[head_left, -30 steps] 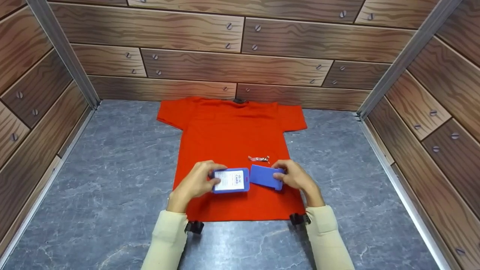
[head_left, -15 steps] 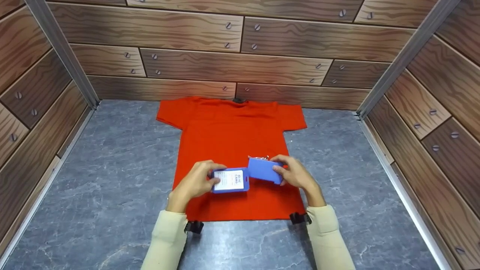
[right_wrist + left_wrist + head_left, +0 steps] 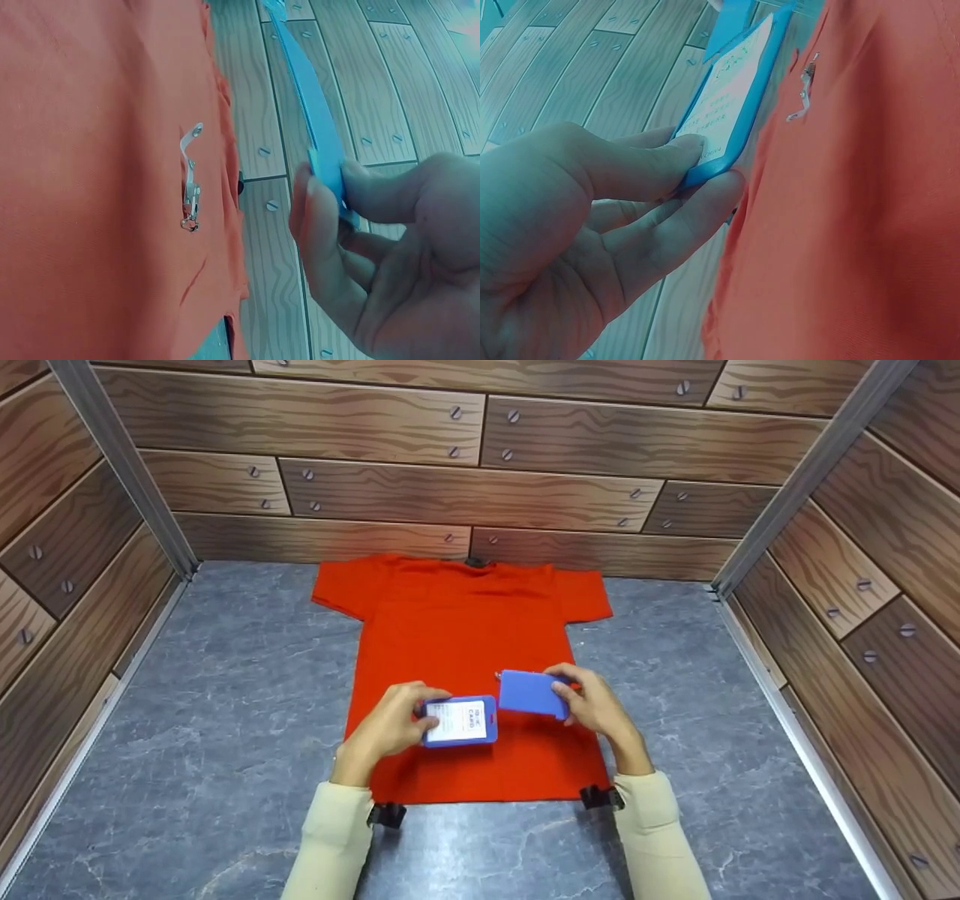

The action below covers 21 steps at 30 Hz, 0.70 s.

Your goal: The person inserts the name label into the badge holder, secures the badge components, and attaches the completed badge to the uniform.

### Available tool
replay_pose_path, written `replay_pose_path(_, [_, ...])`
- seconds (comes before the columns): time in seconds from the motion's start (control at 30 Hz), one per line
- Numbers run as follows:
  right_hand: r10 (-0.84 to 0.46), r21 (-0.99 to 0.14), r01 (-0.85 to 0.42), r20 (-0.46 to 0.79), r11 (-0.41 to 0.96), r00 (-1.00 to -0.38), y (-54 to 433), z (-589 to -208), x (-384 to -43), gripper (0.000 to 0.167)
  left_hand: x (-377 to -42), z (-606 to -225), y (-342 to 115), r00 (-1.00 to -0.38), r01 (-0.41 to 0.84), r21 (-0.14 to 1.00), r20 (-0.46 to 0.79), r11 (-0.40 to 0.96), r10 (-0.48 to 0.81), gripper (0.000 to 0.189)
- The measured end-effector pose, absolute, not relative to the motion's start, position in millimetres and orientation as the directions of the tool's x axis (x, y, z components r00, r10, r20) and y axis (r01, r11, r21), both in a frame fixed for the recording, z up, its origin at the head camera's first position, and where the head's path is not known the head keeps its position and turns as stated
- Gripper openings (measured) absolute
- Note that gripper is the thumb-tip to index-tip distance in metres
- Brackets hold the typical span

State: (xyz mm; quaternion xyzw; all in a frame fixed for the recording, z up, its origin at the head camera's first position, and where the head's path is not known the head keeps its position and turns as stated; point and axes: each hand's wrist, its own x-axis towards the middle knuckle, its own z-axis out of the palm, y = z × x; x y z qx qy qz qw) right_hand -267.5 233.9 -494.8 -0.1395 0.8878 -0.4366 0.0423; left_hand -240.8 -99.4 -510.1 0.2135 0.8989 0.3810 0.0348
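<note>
My left hand pinches a blue ID badge holder by its left end, thumb on the white printed card inside it. In the right hand, a flat blue plastic cover is held between thumb and fingers by its right end. The cover sits just right of the holder and slightly farther back, with a narrow gap between them. A metal badge clip with a clear strap lies on the red T-shirt; in the head view the cover hides nearly all of it.
The T-shirt lies spread flat on a grey marbled surface, collar toward the back wall. Wood-patterned panels stand at the back and both sides, joined by metal corner posts. Each wrist carries a small black camera mount.
The right hand has moved the blue cover slightly away from the body, so it now covers the clip in the head view. The left hand and badge holder stay nearly still.
</note>
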Motion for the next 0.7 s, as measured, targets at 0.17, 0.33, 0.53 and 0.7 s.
replay_pose_path(0.17, [-0.267,-0.781,-0.196,0.039,0.593,-0.963,233.1,-493.5,-266.8,0.025,-240.8,-509.7,-99.7,-0.905,0.361,0.700,0.105,0.616,0.411,0.038])
replay_pose_path(0.33, [-0.305,-0.779,-0.228,0.051,0.583,-0.951,231.8,-493.3,-265.7,0.024,-240.1,-509.4,-99.4,-0.907,0.356,0.707,0.104,0.611,0.409,0.038])
replay_pose_path(0.53, [-0.324,-0.774,-0.240,0.048,0.585,-0.945,228.0,-492.7,-264.4,0.023,-239.6,-509.0,-99.5,-0.907,0.352,0.719,0.104,0.599,0.409,0.039])
replay_pose_path(0.7, [-0.352,-0.778,-0.261,0.055,0.572,-0.934,223.7,-493.2,-263.4,0.022,-239.9,-509.3,-99.9,-0.906,0.358,0.715,0.110,0.600,0.409,0.038])
